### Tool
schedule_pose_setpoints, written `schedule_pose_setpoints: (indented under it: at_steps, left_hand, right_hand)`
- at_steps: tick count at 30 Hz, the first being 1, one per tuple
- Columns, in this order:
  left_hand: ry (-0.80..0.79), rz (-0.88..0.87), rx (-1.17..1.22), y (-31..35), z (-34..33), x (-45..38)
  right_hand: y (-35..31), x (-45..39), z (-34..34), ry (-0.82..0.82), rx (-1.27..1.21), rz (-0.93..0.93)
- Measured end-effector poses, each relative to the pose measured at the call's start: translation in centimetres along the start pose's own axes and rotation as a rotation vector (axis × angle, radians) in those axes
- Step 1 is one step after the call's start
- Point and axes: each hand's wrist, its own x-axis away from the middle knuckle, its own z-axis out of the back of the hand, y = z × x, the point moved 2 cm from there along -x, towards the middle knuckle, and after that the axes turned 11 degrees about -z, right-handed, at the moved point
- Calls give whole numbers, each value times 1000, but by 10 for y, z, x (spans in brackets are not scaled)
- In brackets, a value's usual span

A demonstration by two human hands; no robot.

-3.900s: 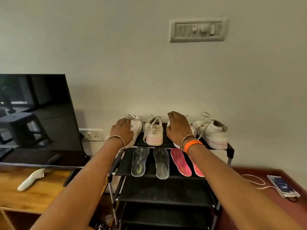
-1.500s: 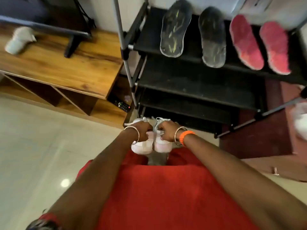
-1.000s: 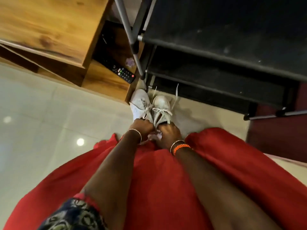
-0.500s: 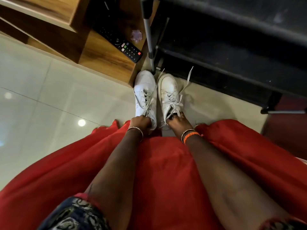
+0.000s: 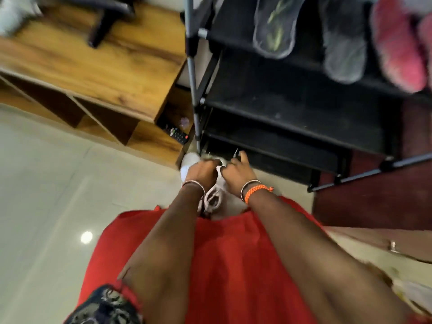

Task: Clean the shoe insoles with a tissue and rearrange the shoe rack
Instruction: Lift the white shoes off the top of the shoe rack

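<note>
Left hand (image 5: pixel 203 170) low above the white shoes (image 5: pixel 211 197) on the floor (image 5: pixel 46 195), fingers curled, seemingly holding nothing, though blurred. Right hand (image 5: pixel 237 175) just beside it, fingers loosely spread, a lace tip showing near the fingertips; whether pinched or merely touched, impossible to tell. Shoes parked side by side at the foot of the shoe rack (image 5: pixel 292 106), just in front of its lowest shelf, mostly hidden under both wrists. Higher up the rack, on an upper shelf: two dark insoles (image 5: pixel 273 26) and two pink insoles (image 5: pixel 397 43), lying flat and apart from the shoes. Off to the left, a wooden TV unit (image 5: pixel 105 66) with a remote (image 5: pixel 176 134) tucked in its lower cubby. No tissue anywhere in view.

Step in hand, judged: clearing shoes off the rack, this pair set down. Next move called for: letting go, rising back toward the upper shelves, fetching the remaining shoes or a tissue for the insoles.
</note>
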Motion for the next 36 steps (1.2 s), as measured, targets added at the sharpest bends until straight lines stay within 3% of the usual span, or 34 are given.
schedule_pose_setpoints:
  at_steps: [5,7,10,12,15,17,21,26,31,36]
  left_hand:
    - [427,-351,71,96,104,14]
    - [584,-470,98,136,145,22]
    - [763,-616,97,199,204,27]
    - [854,-706,89,242,237,27]
    - [801,-747,46,304,272,21]
    - [722,-741,-7,339,287,10]
    - [578,-731,-177,384,299,-24]
    - [516,-634,-131,399,302,-42]
    - [479,-573,-117,401,302,-40]
    - [451,-523,-136,404,303,-35]
  right_hand:
    - [64,70,114,213,-182,-277]
    - [95,101,163,528,-196,-318]
    - [142,141,229,995,-271,-216]
    - [181,161,264,1184,-285,-261]
    - [244,189,295,1373,-320,-554]
    - [283,200,299,1370,-332,-764]
    - [337,203,286,1041,-308,-1042]
    - [354,201,281,942,-172,-978]
    - [367,224,282,897,-333,-1075]
    - [365,232,293,687,-358,-940]
